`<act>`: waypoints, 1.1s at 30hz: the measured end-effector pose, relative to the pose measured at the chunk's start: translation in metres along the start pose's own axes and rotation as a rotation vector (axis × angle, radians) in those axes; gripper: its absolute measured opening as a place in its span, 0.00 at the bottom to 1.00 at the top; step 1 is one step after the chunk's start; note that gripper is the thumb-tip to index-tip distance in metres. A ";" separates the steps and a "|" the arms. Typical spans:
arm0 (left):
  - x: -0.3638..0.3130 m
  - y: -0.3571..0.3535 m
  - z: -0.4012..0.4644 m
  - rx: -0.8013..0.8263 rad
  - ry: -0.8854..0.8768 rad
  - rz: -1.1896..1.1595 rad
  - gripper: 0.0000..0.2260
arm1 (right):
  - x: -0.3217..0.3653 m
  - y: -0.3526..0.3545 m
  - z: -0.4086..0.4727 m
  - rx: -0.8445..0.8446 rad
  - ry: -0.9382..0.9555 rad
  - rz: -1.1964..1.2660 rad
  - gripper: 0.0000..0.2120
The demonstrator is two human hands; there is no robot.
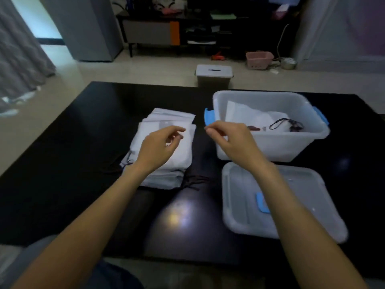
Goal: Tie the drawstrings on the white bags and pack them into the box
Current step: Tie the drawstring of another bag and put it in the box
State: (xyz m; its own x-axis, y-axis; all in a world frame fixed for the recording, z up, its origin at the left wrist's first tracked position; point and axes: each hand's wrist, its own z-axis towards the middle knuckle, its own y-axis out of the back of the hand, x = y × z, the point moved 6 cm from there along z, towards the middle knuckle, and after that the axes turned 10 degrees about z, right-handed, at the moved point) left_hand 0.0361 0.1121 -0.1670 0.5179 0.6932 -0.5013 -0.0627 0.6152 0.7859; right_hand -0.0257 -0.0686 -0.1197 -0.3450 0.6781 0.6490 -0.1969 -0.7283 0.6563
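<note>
Both hands, left (161, 146) and right (230, 138), hover half-curled and seemingly empty above the bags (166, 147), so untied drawstrings (192, 181) beneath may tangle.

A home living room: a low dark media cabinet (179, 32) with cluttered shelves stands against the far wall, grey curtains (20, 59) hang at a bright window on the left, pale floor tiles (145, 69) carry a pink basket (259, 60) and a lidded storage tub (214, 75)
</note>
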 end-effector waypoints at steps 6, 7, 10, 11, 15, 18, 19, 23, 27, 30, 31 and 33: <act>0.093 0.027 -0.063 0.188 0.198 0.205 0.16 | -0.033 -0.101 -0.022 0.113 -0.367 -0.025 0.12; 0.097 0.028 -0.064 0.196 0.210 0.229 0.15 | -0.045 -0.106 -0.027 0.115 -0.459 -0.043 0.13; 0.108 0.030 -0.068 0.245 0.264 0.227 0.14 | -0.055 -0.129 -0.039 0.098 -0.623 0.047 0.17; 0.110 0.028 -0.068 0.272 0.278 0.221 0.14 | -0.056 -0.133 -0.040 0.070 -0.643 0.126 0.17; 0.120 0.020 -0.069 0.342 0.306 0.218 0.14 | -0.052 -0.130 -0.038 -0.092 -0.622 0.238 0.12; 0.127 0.023 -0.070 0.355 0.322 0.244 0.13 | -0.047 -0.119 -0.029 -0.146 -0.563 0.273 0.05; 0.129 0.025 -0.070 0.354 0.319 0.264 0.11 | -0.045 -0.117 -0.026 -0.150 -0.552 0.327 0.04; 0.128 0.035 -0.065 0.280 0.238 0.238 0.06 | -0.039 -0.109 -0.016 -0.118 -0.541 0.410 0.03; 0.125 0.054 -0.061 0.110 0.301 -0.146 0.07 | -0.040 -0.102 -0.018 -0.002 -0.527 0.238 0.05; 0.122 0.060 -0.062 0.021 0.452 -0.507 0.11 | -0.041 -0.102 -0.025 0.072 -0.504 0.201 0.09; 0.119 0.060 -0.061 -0.018 0.491 -0.636 0.12 | -0.041 -0.103 -0.027 0.080 -0.507 0.260 0.09; 0.115 0.060 -0.058 -0.096 0.542 -0.855 0.13 | -0.039 -0.104 -0.030 0.073 -0.511 0.372 0.10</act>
State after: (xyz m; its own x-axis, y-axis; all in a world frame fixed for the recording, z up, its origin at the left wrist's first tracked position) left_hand 0.0422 0.2510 -0.1984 -0.0339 0.0692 -0.9970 0.0671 0.9955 0.0668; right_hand -0.0195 -0.0223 -0.2255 0.1064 0.3558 0.9285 -0.0792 -0.9278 0.3646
